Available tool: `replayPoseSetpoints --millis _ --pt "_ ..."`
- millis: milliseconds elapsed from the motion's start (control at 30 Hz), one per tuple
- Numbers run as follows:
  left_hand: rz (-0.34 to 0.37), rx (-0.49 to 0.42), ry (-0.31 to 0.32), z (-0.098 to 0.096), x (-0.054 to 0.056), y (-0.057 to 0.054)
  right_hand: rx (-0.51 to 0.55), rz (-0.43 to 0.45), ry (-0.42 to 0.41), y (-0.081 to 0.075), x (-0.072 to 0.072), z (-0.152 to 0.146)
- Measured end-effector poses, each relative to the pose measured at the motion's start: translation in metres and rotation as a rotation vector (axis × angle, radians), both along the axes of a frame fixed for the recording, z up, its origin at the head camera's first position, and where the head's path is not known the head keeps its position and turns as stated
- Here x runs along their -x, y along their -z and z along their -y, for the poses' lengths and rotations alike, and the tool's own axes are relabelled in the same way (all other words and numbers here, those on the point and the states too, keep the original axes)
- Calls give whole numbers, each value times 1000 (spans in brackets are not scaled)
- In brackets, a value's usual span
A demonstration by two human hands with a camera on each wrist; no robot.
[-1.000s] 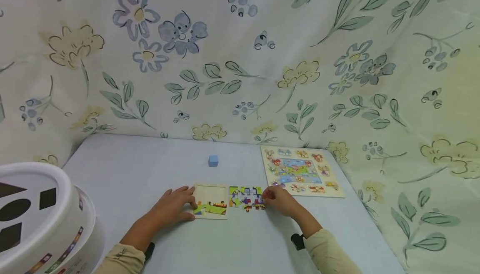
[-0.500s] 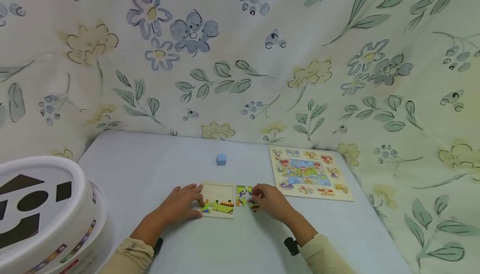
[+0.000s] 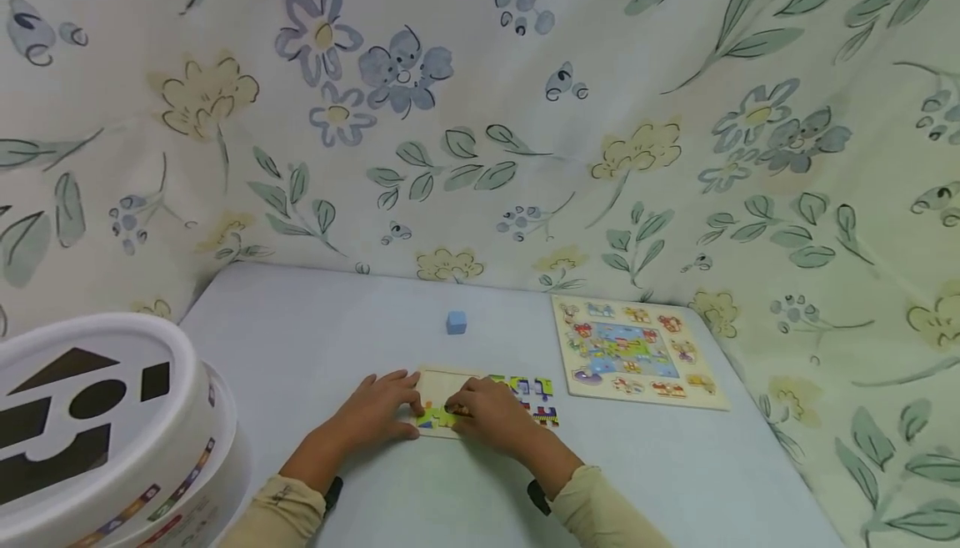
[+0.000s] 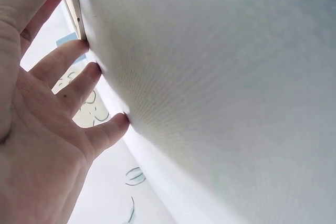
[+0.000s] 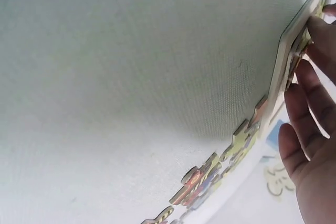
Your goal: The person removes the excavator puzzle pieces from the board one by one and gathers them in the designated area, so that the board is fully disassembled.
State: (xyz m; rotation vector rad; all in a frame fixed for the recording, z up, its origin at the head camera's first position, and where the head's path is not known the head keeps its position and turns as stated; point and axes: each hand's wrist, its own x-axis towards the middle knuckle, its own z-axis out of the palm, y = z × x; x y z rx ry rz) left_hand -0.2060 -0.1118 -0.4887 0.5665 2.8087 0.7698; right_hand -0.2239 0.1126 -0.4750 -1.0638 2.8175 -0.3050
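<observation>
A small wooden puzzle tray point(image 3: 442, 381) lies flat on the table, with colourful pieces along its lower part. My left hand point(image 3: 378, 410) rests at its left side, thumb near the lower corner and index finger over the edge. In the left wrist view, the other fingers of that hand point(image 4: 47, 124) are spread, their tips on the cloth. My right hand point(image 3: 495, 416) is over the tray's right side and pinches a puzzle piece point(image 5: 297, 61), partly hidden by the fingers. Loose puzzle pieces point(image 3: 543, 416) lie just right of the tray, partly behind that hand.
A blue cube point(image 3: 456, 323) stands behind the tray. At the back right lies a larger picture puzzle board point(image 3: 570, 364). A white bucket point(image 3: 176, 389) with a shape-cutout lid takes up the near left. Floral cloth point(image 3: 480, 214) hangs behind the table point(image 3: 322, 323).
My right hand has moved left from the loose pieces to the tray, carrying a puzzle piece. My left hand has stayed at the tray's left side. The head view has shifted slightly left.
</observation>
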Motion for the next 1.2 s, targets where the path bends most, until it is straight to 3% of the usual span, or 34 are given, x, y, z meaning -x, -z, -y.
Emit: replayPoseSetpoints --millis 367,667,1200 --pt "21 13 -24 0 -1 -4 34 61 -12 -4 2 -2" --pt "-2 1 7 1 0 0 83 76 -42 2 9 8" --pt "11 54 -23 -1 -2 -4 50 146 40 1 11 32"
